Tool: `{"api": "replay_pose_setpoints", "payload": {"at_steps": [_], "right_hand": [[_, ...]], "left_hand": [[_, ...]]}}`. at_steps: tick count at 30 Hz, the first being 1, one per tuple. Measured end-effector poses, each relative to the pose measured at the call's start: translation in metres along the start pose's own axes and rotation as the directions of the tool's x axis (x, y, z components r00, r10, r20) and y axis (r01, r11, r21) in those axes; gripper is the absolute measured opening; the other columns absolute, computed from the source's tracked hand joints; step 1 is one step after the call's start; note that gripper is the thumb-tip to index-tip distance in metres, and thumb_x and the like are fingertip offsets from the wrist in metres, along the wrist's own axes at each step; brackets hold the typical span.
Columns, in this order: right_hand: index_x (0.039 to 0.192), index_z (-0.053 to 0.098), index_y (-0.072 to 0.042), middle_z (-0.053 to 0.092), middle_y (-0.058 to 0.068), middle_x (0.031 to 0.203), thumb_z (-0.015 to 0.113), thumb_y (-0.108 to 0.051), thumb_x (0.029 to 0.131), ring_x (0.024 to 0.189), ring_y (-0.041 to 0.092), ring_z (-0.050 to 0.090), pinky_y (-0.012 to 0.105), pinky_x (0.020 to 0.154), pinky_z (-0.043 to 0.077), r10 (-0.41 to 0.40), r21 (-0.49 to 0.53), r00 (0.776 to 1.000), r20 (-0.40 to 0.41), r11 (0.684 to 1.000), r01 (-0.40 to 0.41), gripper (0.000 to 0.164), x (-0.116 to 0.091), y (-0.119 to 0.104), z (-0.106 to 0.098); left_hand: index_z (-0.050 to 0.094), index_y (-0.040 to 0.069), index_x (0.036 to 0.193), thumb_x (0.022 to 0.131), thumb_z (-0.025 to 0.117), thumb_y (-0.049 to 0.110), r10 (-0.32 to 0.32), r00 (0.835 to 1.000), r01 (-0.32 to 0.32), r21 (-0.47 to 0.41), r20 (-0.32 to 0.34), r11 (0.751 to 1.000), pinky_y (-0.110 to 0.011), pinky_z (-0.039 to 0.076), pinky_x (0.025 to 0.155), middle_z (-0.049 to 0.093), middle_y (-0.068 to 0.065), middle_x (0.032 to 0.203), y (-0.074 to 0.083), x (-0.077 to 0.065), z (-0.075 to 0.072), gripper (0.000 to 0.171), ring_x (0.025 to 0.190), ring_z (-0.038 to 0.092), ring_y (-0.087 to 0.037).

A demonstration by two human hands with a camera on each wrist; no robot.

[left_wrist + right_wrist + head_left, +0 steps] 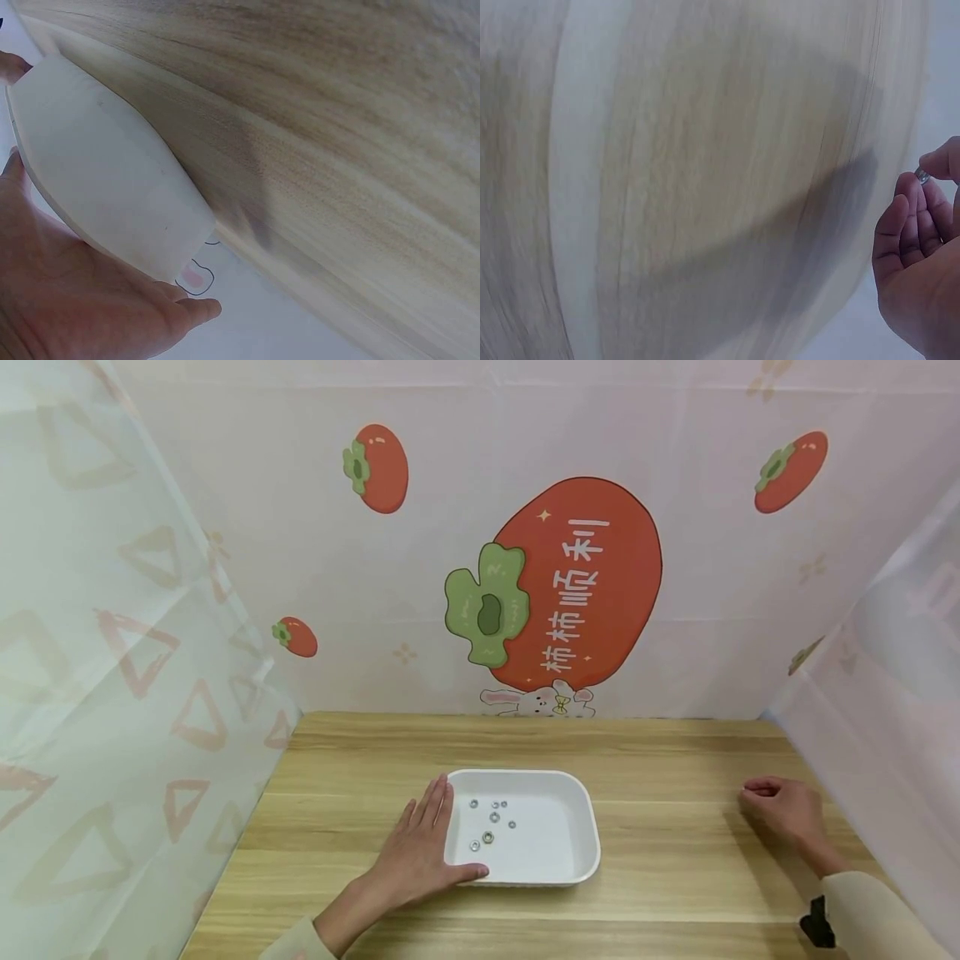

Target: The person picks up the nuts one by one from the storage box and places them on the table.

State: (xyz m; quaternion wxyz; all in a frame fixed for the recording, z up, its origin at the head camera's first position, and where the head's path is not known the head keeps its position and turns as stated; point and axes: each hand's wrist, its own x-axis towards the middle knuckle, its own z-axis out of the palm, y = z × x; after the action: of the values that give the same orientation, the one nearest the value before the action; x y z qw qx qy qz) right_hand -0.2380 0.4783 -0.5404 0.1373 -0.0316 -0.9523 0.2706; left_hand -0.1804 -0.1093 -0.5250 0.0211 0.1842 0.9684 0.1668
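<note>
A white tray (536, 852) lies on the wooden table, with several small metal nuts (488, 837) in its left half. My left hand (420, 852) rests on the tray's left side, its straight fingers along that rim and its thumb over the near corner. The left wrist view has the palm (82, 292) just beside the tray's outer wall (105, 165). Far to the right, my right hand (787, 810) is held over the table. In the right wrist view that hand (922, 262) pinches a small metal nut (922, 175) between thumb and fingertips.
The wooden table (667, 843) ends at a back wall covering (712, 568) printed with persimmons. Pale sheets hang on the left (150, 610) and right (892, 727) sides. My right arm lies close to the right sheet.
</note>
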Motion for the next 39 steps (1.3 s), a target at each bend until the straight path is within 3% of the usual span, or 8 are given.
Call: {"api": "replay_pose_setpoints", "payload": {"at_steps": [12,21,39], "right_hand": [[0.084,0.077,-0.001,0.075,0.007,0.077,0.075,-0.008,0.083,0.065,0.001,0.058,0.025,0.058,0.047,-0.097,-0.089,0.995,0.023,0.991,0.098,0.008,0.005,0.012,-0.005],[0.087,0.076,0.002,0.074,0.01,0.08,0.074,-0.01,0.085,0.071,0.021,0.065,0.035,0.061,0.05,-0.061,-0.135,0.992,0.11,0.988,0.075,0.013,0.007,0.013,-0.015],[0.09,0.077,0.004,0.075,0.011,0.08,0.075,-0.015,0.087,0.071,0.027,0.067,0.042,0.063,0.053,-0.025,-0.173,0.985,0.171,0.983,0.055,0.019,0.004,0.021,-0.021]], "left_hand": [[0.017,-0.004,0.167,0.082,0.065,0.086,0.0,1.0,0.0,0.018,-0.004,1.0,-0.057,0.022,0.129,0.012,-0.019,0.177,-0.001,0.001,0.0,0.133,0.164,0.013,-0.034],[0.016,-0.005,0.167,0.081,0.064,0.087,0.004,1.0,-0.004,0.003,-0.005,1.0,-0.058,0.022,0.129,0.012,-0.019,0.177,-0.001,0.0,0.0,0.134,0.164,0.013,-0.034],[0.017,-0.005,0.167,0.082,0.065,0.086,0.004,1.0,-0.004,0.002,0.016,1.0,-0.058,0.022,0.129,0.012,-0.019,0.177,0.0,0.0,-0.002,0.133,0.164,0.013,-0.033]]}}
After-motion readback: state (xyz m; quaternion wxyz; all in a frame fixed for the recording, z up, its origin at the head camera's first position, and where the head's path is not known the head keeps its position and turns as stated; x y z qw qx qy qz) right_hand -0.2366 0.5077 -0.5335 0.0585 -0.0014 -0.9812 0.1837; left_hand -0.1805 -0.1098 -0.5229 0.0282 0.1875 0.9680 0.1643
